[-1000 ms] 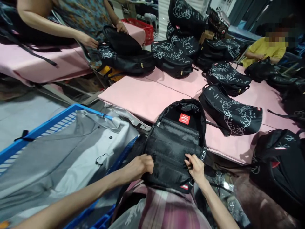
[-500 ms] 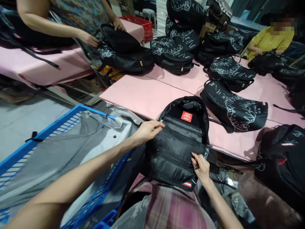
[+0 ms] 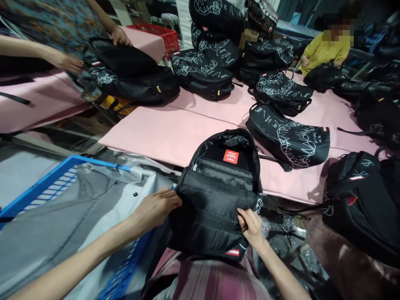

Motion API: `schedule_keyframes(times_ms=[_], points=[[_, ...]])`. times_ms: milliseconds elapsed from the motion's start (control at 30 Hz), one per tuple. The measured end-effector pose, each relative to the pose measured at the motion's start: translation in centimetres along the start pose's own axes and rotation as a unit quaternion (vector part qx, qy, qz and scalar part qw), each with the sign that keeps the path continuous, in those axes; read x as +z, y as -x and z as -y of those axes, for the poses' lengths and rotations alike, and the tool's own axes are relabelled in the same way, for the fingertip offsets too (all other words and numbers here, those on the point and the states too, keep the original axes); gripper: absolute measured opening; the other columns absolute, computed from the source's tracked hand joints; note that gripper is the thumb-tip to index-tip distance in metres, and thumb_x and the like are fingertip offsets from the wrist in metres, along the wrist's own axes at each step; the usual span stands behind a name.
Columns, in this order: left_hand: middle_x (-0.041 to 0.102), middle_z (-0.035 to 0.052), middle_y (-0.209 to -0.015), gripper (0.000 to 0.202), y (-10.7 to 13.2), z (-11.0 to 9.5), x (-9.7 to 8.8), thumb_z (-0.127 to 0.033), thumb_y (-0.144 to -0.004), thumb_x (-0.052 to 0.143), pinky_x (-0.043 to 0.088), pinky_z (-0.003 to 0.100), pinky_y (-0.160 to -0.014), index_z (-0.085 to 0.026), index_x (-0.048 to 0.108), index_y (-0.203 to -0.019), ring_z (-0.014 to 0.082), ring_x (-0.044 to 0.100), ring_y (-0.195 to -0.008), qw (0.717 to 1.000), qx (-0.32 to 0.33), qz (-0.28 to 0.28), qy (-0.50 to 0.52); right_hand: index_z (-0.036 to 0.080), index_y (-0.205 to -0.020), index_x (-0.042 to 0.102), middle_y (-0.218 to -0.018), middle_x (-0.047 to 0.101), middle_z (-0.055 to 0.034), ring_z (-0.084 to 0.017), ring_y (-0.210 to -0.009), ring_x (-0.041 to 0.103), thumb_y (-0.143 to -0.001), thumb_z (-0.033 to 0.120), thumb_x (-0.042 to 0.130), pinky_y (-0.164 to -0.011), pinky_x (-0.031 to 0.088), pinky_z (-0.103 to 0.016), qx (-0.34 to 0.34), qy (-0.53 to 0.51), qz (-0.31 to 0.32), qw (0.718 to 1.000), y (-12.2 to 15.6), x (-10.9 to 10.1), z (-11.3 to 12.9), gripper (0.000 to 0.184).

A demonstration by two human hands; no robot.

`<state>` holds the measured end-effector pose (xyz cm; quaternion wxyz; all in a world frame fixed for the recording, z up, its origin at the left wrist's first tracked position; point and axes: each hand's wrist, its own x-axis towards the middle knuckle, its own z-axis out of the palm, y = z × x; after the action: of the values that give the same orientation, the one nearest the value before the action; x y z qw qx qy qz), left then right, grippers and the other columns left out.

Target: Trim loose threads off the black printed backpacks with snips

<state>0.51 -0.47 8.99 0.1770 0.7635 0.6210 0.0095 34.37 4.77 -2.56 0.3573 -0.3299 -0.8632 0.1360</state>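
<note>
On the person's lap [image 3: 200, 277], by the pink table [image 3: 156, 133], 1 black backpack [image 3: 212, 204] lies open, red label [image 3: 231, 156] showing. The right hand [image 3: 252, 227] has its grip pinched on the right side; the left hand [image 3: 158, 207] meets the left edge, its grip impossible to tell.

A blue slatted plastic crate [image 3: 43, 185], with thin grey sheeting [image 3: 90, 196] inside, stands beside the pink-topped table [image 3: 150, 129]; farther back are a red plastic basket [image 3: 171, 43] (partly hidden) and a person in yellow [image 3: 317, 52].
</note>
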Motion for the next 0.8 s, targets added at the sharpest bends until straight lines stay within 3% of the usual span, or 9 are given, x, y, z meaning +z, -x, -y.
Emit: schedule_keyframes(times_ms=[100, 167, 233, 300, 400, 500, 600, 700, 800], points=[[0.064, 0.0041, -0.086, 0.029, -1.9, -1.4, -1.9, -0.007, -0.083, 0.041, 0.044, 0.028, -0.07, -0.02, 0.065, -0.091, 0.0189, 0.059, -0.082, 0.997, -0.038, -0.056, -0.047, 0.016, -0.115, 0.055, -0.074, 0.058, -0.0038, -0.014, -0.063, 0.053, -0.087, 0.012, 0.05, -0.056, 0.041, -0.025, -0.005, -0.004, -0.006, 1.0, -0.1, 0.1, 0.0, 0.028], [0.064, 0.006, -0.088, 0.026, -4.8, -2.7, -2.8, -0.013, -0.086, 0.041, 0.044, 0.031, -0.074, -0.02, 0.065, -0.096, 0.0211, 0.058, -0.085, 0.99, -0.049, -0.111, -0.076, 0.016, -0.115, 0.055, -0.074, 0.058, -0.004, -0.014, -0.063, 0.052, -0.087, 0.011, 0.05, -0.056, 0.041, -0.025, -0.009, -0.004, -0.007, 1.0, -0.2, 0.1, 0.0, 0.029], [0.064, 0.0074, -0.099, 0.029, -8.9, -3.9, -2.9, -0.024, -0.091, 0.037, 0.042, 0.033, -0.084, -0.02, 0.064, -0.101, 0.022, 0.056, -0.096, 0.991, -0.027, -0.115, -0.058, 0.016, -0.114, 0.055, -0.074, 0.058, -0.0042, -0.014, -0.062, 0.052, -0.086, 0.011, 0.05, -0.056, 0.041, -0.025, -0.008, 0.001, -0.008, 1.0, -0.3, 0.2, 0.0, 0.029], [0.064, 0.0098, -0.107, 0.037, -13.1, -4.6, -2.3, -0.032, -0.094, 0.031, 0.041, 0.033, -0.088, -0.018, 0.064, -0.104, 0.0221, 0.055, -0.102, 0.999, -0.027, -0.039, -0.025, 0.016, -0.113, 0.056, -0.073, 0.058, -0.0044, -0.014, -0.061, 0.052, -0.086, 0.011, 0.05, -0.055, 0.041, -0.026, -0.002, 0.005, -0.003, 1.0, -0.2, 0.1, 0.1, 0.027], [0.069, 0.0132, -0.093, 0.04, -17.0, -4.9, -0.7, -0.041, -0.088, 0.042, 0.046, 0.029, -0.075, -0.012, 0.069, -0.091, 0.0231, 0.063, -0.087, 0.992, -0.054, 0.115, -0.003, 0.018, -0.108, 0.059, -0.071, 0.058, -0.0042, -0.015, -0.06, 0.054, -0.087, 0.014, 0.049, -0.053, 0.042, -0.027, 0.028, -0.019, 0.03, 0.999, -0.5, -1.0, 0.5, 0.024], [0.071, 0.0126, -0.088, 0.039, -16.8, -4.8, 0.6, -0.045, -0.083, 0.048, 0.047, 0.03, -0.072, -0.014, 0.072, -0.085, 0.0258, 0.065, -0.085, 0.986, -0.034, 0.162, 0.002, 0.021, -0.096, 0.062, -0.069, 0.058, -0.0026, -0.015, -0.058, 0.055, -0.088, 0.016, 0.044, -0.05, 0.043, -0.026, 0.072, -0.07, 0.044, 0.994, -2.7, -2.9, 0.7, 0.02], [0.07, 0.0116, -0.094, 0.038, -14.4, -5.1, 1.2, -0.044, -0.087, 0.042, 0.047, 0.034, -0.076, -0.02, 0.071, -0.09, 0.0272, 0.065, -0.09, 0.986, -0.013, 0.164, -0.001, 0.021, -0.093, 0.063, -0.072, 0.06, -0.0019, -0.014, -0.062, 0.057, -0.089, 0.018, 0.04, -0.055, 0.045, -0.025, 0.122, -0.074, 0.038, 0.989, -8.0, -3.8, 0.0, 0.024], [0.07, 0.0099, -0.095, 0.038, -12.2, -5.9, 1.1, -0.042, -0.088, 0.038, 0.047, 0.036, -0.078, -0.022, 0.07, -0.091, 0.0269, 0.065, -0.091, 0.989, -0.001, 0.149, -0.009, 0.024, -0.109, 0.059, -0.102, 0.064, -0.0028, -0.016, -0.089, 0.061, -0.089, 0.021, 0.042, -0.074, 0.047, -0.025, 0.118, 0.008, 0.139, 0.983, -15.0, -1.8, -0.7, 0.027], [0.07, 0.0091, -0.096, 0.037, -10.8, -6.3, 1.1, -0.041, -0.089, 0.037, 0.046, 0.037, -0.08, -0.022, 0.07, -0.09, 0.0267, 0.065, -0.092, 0.992, 0.002, 0.126, -0.015, 0.025, -0.123, 0.049, -0.121, 0.058, -0.0063, -0.02, -0.098, 0.06, -0.09, 0.028, 0.042, -0.078, 0.046, -0.029, 0.129, 0.142, 0.276, 0.942, -20.2, 2.1, 0.0, 0.034]])
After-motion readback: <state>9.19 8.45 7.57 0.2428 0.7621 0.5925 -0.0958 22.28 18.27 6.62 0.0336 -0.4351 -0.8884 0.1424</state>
